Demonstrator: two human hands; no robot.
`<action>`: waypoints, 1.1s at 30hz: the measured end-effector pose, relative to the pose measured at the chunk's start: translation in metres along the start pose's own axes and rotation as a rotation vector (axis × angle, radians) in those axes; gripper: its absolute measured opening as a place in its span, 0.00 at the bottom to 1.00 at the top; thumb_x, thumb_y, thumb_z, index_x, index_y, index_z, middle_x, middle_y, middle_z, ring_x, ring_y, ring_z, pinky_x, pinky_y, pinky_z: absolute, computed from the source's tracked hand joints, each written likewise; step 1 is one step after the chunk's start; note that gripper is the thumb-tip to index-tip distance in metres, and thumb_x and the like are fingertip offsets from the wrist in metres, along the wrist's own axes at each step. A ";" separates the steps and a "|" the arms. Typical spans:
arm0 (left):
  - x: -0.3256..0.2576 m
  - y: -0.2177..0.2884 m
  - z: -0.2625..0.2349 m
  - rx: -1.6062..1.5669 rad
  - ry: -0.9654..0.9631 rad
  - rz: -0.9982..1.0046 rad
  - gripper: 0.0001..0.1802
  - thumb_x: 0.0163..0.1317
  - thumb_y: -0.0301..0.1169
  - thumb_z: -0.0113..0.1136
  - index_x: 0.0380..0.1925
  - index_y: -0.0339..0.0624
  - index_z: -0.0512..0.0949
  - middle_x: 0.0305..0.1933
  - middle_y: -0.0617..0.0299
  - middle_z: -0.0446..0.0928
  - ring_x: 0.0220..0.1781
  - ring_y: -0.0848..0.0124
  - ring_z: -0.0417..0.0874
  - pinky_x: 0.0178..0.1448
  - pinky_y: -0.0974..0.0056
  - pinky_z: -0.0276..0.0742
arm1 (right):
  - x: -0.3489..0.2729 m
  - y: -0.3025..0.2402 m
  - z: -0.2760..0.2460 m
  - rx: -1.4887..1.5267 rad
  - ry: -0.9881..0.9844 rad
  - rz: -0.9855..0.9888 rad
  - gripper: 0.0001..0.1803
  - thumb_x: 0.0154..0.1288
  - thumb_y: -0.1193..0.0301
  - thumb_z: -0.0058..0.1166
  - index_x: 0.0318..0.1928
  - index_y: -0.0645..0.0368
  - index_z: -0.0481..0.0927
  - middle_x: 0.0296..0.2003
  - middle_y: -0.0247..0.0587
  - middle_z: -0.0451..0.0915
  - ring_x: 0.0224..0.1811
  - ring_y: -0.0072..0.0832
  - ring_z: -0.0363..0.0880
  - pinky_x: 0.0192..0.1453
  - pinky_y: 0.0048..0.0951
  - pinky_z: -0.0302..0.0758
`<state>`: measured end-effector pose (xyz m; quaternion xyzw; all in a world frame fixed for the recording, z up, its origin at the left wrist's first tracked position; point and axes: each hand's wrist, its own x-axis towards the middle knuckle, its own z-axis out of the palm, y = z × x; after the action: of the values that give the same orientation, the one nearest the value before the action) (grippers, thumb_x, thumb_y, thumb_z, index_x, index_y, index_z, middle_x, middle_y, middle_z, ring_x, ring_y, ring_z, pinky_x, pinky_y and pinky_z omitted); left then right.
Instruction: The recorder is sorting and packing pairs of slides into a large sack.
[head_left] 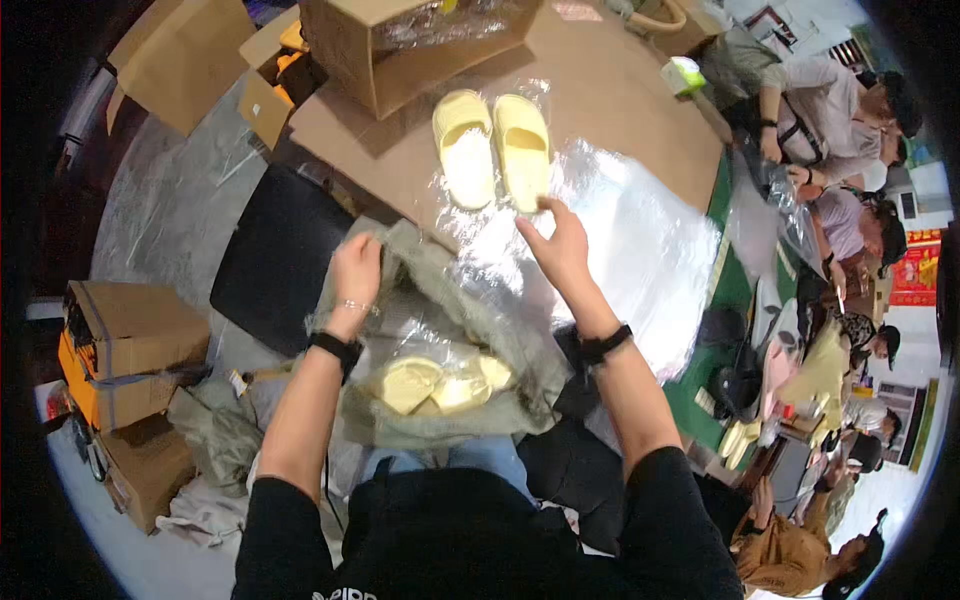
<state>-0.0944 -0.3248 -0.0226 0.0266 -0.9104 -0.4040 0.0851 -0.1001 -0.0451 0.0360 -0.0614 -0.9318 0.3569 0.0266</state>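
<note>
A pair of pale yellow slippers [522, 150] lies on a clear plastic bag on the cardboard-covered table. My right hand [562, 248] is at the near end of the right slipper, thumb and forefinger apart; I cannot tell whether the fingertip touches it. My left hand [355, 268] is closed on the rim of a grey-green woven sack [470, 310], which hangs with its mouth spread in front of my lap. Inside the sack are more yellow slippers [440, 385] in clear plastic. Right of my right hand, a stack of shiny clear plastic bags [640, 250] covers part of the table.
A large cardboard box [430, 50] with plastic-wrapped contents stands at the far side. Strapped cartons [140, 335] are stacked at the left, near a black panel [275, 260]. Several people work along a green table [705, 400] on the right, with slippers and plastic on it.
</note>
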 end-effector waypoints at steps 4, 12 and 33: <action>-0.026 -0.010 0.001 -0.674 -0.143 -0.543 0.09 0.62 0.28 0.43 0.31 0.34 0.72 0.22 0.62 0.73 0.20 0.77 0.73 0.28 0.73 0.72 | 0.079 0.007 0.051 -0.310 0.115 0.280 0.57 0.39 0.50 0.64 0.63 0.64 0.47 0.62 0.53 0.49 0.62 0.58 0.47 0.61 0.47 0.57; -0.058 -0.047 0.014 -0.662 -0.145 -0.564 0.14 0.62 0.27 0.45 0.45 0.32 0.69 0.31 0.62 0.73 0.31 0.76 0.75 0.38 0.71 0.73 | 0.122 0.057 0.062 -0.183 -0.055 0.552 0.33 0.38 0.53 0.64 0.44 0.61 0.74 0.39 0.50 0.78 0.42 0.40 0.77 0.46 0.36 0.73; 0.045 0.055 0.028 -0.814 -0.319 -0.299 0.10 0.63 0.33 0.48 0.32 0.38 0.74 0.26 0.73 0.69 0.27 0.85 0.65 0.31 0.77 0.61 | -0.196 0.114 0.097 0.000 -0.552 0.139 0.23 0.56 0.60 0.52 0.49 0.58 0.69 0.38 0.51 0.77 0.40 0.42 0.76 0.45 0.37 0.71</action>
<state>-0.1428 -0.2730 0.0061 0.0595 -0.6656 -0.7354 -0.1119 0.0959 -0.0516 -0.1131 -0.0255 -0.8973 0.3610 -0.2528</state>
